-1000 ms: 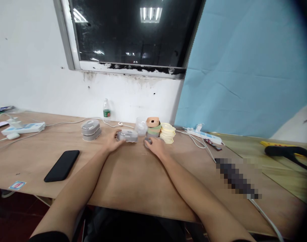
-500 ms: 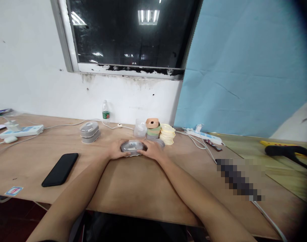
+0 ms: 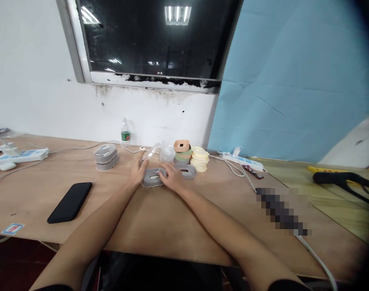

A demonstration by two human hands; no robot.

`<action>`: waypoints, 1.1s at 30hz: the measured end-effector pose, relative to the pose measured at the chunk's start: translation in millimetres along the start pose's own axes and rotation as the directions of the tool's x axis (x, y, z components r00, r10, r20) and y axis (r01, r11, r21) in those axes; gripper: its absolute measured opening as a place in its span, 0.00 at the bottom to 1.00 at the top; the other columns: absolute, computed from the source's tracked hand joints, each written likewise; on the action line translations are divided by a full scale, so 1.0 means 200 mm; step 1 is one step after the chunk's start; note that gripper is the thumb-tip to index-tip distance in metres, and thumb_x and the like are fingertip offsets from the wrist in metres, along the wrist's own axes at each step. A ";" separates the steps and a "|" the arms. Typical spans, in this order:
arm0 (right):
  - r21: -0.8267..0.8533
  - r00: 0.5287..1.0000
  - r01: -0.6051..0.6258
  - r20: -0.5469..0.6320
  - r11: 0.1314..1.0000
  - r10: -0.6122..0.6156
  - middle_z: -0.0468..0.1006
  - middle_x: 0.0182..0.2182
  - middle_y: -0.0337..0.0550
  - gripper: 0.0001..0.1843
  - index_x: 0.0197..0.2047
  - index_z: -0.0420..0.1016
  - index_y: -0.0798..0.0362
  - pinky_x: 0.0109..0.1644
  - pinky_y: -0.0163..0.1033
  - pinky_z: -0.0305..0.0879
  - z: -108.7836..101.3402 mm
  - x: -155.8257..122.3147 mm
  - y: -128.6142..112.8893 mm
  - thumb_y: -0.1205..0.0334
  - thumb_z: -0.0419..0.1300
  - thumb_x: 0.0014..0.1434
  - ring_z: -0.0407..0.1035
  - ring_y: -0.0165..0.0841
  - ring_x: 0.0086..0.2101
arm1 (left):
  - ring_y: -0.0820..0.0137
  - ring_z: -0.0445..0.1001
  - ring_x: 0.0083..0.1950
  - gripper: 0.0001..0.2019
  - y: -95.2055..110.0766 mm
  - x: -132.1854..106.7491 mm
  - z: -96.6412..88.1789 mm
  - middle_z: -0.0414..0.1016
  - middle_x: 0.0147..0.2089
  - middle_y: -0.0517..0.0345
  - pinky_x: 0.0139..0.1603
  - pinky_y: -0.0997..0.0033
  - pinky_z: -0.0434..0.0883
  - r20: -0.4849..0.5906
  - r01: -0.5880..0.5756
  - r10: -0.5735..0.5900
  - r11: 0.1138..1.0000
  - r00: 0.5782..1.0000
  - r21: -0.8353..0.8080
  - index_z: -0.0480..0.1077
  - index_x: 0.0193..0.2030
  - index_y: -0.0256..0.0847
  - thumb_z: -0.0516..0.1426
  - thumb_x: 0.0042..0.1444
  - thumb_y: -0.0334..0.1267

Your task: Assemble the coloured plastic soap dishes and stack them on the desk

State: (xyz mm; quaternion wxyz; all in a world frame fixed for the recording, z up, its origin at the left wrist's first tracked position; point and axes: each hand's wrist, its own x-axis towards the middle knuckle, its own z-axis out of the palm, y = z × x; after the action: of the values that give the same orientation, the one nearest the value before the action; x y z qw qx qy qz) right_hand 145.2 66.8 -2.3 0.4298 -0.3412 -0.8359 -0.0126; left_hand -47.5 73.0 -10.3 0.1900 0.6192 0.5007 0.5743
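Near the middle of the bench (image 3: 169, 226), a grey box (image 3: 150, 180) lies flat, its right end touched by the right hand (image 3: 172, 177), loosely bent; cannot tell whether that grip holds it. Left hand (image 3: 138, 173): grip closed on a clear lid (image 3: 153, 151), tilted, just behind the box.

Right hand (image 3: 172, 178) hides right end of grey container (image 3: 152, 182). Clear piece (image 3: 153, 150) at left hand (image 3: 138, 171) blurred, perhaps a lid. Dark object (image 3: 281, 212) pixelated. Window (image 3: 154, 40) cut off at top.

Left grip (image 3: 138, 171) pinched, right grip (image 3: 172, 178) palm-down
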 end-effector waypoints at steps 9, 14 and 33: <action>0.160 0.998 -0.025 0.067 0.987 0.015 0.73 0.50 0.41 0.22 0.58 0.64 0.46 0.50 0.40 0.65 0.16 0.16 -0.16 0.65 0.52 0.60 0.68 0.35 0.48 | 0.61 0.69 0.57 0.26 0.00 -0.03 0.06 0.73 0.54 0.53 0.59 0.57 0.65 -0.044 0.034 -0.037 0.996 0.998 -0.080 0.67 0.55 0.43 0.39 0.64 0.54; 0.153 0.997 0.072 0.021 0.986 -0.076 0.74 0.47 0.41 0.17 0.52 0.69 0.46 0.51 0.37 0.63 0.14 0.17 -0.14 0.66 0.46 0.64 0.67 0.32 0.48 | 0.64 0.64 0.62 0.29 0.00 -0.04 0.07 0.66 0.61 0.49 0.62 0.62 0.62 -0.090 -0.047 0.041 0.997 0.995 -0.063 0.54 0.65 0.38 0.37 0.65 0.53; -0.007 0.973 -0.165 -0.167 0.986 0.162 0.75 0.44 0.47 0.15 0.44 0.74 0.54 0.50 0.43 0.63 0.00 0.37 0.40 0.68 0.51 0.56 0.68 0.37 0.45 | 0.52 0.63 0.60 0.35 0.06 -0.10 0.01 0.66 0.60 0.48 0.59 0.51 0.55 0.455 -0.333 0.074 0.785 0.887 0.522 0.60 0.61 0.45 0.49 0.52 0.65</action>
State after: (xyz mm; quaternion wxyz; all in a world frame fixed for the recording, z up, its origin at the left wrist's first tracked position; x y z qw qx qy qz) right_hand 162.4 170.4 30.1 0.4941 -0.4110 -0.7660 -0.0141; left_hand -38.5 51.6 -12.0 0.0257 0.8048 0.5303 0.2653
